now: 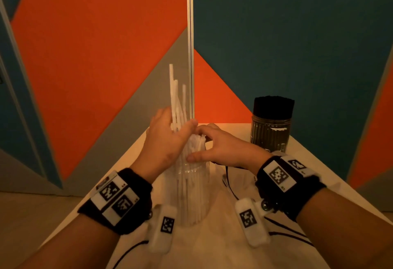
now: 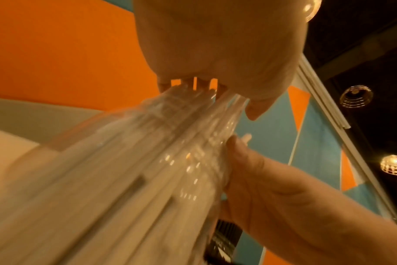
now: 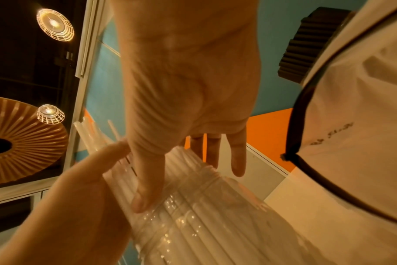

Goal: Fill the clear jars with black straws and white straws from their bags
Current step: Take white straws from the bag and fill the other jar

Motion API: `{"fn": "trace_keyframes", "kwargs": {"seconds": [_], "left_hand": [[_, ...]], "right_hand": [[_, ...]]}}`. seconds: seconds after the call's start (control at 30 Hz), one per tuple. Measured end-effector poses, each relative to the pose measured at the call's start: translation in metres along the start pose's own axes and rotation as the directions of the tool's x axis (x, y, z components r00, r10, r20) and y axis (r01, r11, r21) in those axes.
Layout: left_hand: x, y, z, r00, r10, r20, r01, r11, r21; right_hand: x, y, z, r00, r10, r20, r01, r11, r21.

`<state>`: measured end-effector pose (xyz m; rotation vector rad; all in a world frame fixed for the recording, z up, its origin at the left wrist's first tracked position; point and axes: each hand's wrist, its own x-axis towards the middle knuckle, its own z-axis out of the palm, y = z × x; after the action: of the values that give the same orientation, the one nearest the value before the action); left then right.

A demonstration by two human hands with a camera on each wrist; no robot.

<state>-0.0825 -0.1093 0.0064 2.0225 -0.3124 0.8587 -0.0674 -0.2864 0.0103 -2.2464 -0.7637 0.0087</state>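
Observation:
A clear jar (image 1: 193, 196) packed with white straws stands on the table in front of me. My left hand (image 1: 170, 136) grips a small bunch of white straws (image 1: 177, 98) upright, their lower ends at the jar's mouth. My right hand (image 1: 221, 147) holds the jar around its top, thumb pressed on the near side of the neck, fingers round the far side of the straws. In the right wrist view the thumb (image 3: 145, 188) lies on the jar (image 3: 204, 220). At the back right, a second jar (image 1: 270, 134) is full of black straws (image 1: 274, 104).
A white bag (image 1: 234, 241) with thin black cords lies flat under and around the clear jar; in the right wrist view the bag (image 3: 356, 116) rises on the right. The pale table (image 1: 308, 162) ends close to orange, grey and teal wall panels (image 1: 95, 55).

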Motion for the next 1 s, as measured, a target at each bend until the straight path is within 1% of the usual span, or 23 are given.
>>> {"fn": "trace_keyframes", "kwargs": {"seconds": [0.07,0.1,0.17,0.27,0.37,0.43,0.5,0.57,0.63,0.67,0.7,0.73,0.77,0.8,0.83,0.87,0.93,1.0], "left_hand": [[0.011,0.005,-0.004,1.0,-0.002,0.008,0.003,0.994,-0.114],[0.015,0.007,-0.005,1.0,0.002,0.01,0.0,0.991,-0.133],[0.014,0.006,-0.004,0.999,0.012,0.031,-0.009,0.993,-0.119],[0.0,-0.003,0.001,0.992,0.1,0.072,-0.102,0.995,0.023],[-0.014,-0.015,0.002,0.977,0.198,0.082,-0.209,0.964,0.162],[-0.021,-0.02,0.0,0.971,0.217,0.102,-0.236,0.94,0.246],[-0.025,-0.02,-0.001,0.969,0.215,0.12,-0.241,0.926,0.291],[-0.024,-0.014,-0.004,0.978,0.183,0.101,-0.203,0.945,0.258],[-0.017,-0.001,-0.012,0.988,0.152,0.036,-0.155,0.982,0.111],[-0.011,0.009,-0.017,0.987,0.162,0.003,-0.162,0.986,0.046],[-0.003,0.02,-0.022,0.979,0.203,-0.026,-0.202,0.979,0.032],[0.005,0.032,-0.027,0.961,0.272,-0.044,-0.268,0.96,0.081],[0.013,0.043,-0.031,0.934,0.356,-0.041,-0.344,0.923,0.174],[0.021,0.054,-0.035,0.904,0.428,-0.015,-0.409,0.871,0.271],[0.028,0.063,-0.036,0.881,0.472,0.029,-0.452,0.822,0.347],[0.032,0.068,-0.036,0.87,0.486,0.085,-0.477,0.785,0.395],[0.027,0.069,-0.03,0.873,0.445,0.2,-0.485,0.755,0.442],[0.006,0.054,-0.018,0.864,0.424,0.271,-0.503,0.721,0.477]], "right_hand": [[0.001,0.0,-0.001,1.0,0.007,0.004,-0.007,1.0,-0.005],[0.001,-0.001,-0.001,1.0,0.009,0.006,-0.009,1.0,-0.006],[0.0,-0.001,-0.001,1.0,0.01,0.01,-0.01,1.0,0.001],[-0.001,-0.001,0.0,1.0,0.009,0.011,-0.009,1.0,0.01],[0.0,0.0,0.0,1.0,0.003,-0.002,-0.003,1.0,0.015],[-0.001,-0.001,0.001,1.0,-0.004,-0.005,0.004,1.0,0.027],[-0.001,-0.001,0.001,1.0,-0.005,0.001,0.005,0.999,0.042],[-0.002,-0.001,0.001,1.0,0.0,0.006,-0.001,0.999,0.041],[-0.003,-0.001,0.0,1.0,0.003,0.009,-0.003,1.0,0.024],[-0.003,-0.001,0.0,1.0,0.005,0.012,-0.005,1.0,0.019],[-0.003,-0.001,0.0,1.0,0.007,0.014,-0.008,1.0,0.02],[-0.003,-0.001,-0.001,1.0,0.009,0.015,-0.009,1.0,0.024],[-0.003,-0.001,-0.001,1.0,0.008,0.013,-0.009,1.0,0.026],[-0.002,-0.001,-0.001,1.0,0.007,0.011,-0.008,1.0,0.024],[-0.002,-0.001,-0.002,1.0,0.008,0.01,-0.008,1.0,0.02],[-0.001,-0.001,-0.001,1.0,0.008,0.008,-0.009,1.0,0.017],[-0.001,-0.001,0.0,1.0,0.005,0.002,-0.005,1.0,0.017],[-0.001,0.0,0.001,1.0,-0.008,-0.007,0.008,1.0,0.026]]}}
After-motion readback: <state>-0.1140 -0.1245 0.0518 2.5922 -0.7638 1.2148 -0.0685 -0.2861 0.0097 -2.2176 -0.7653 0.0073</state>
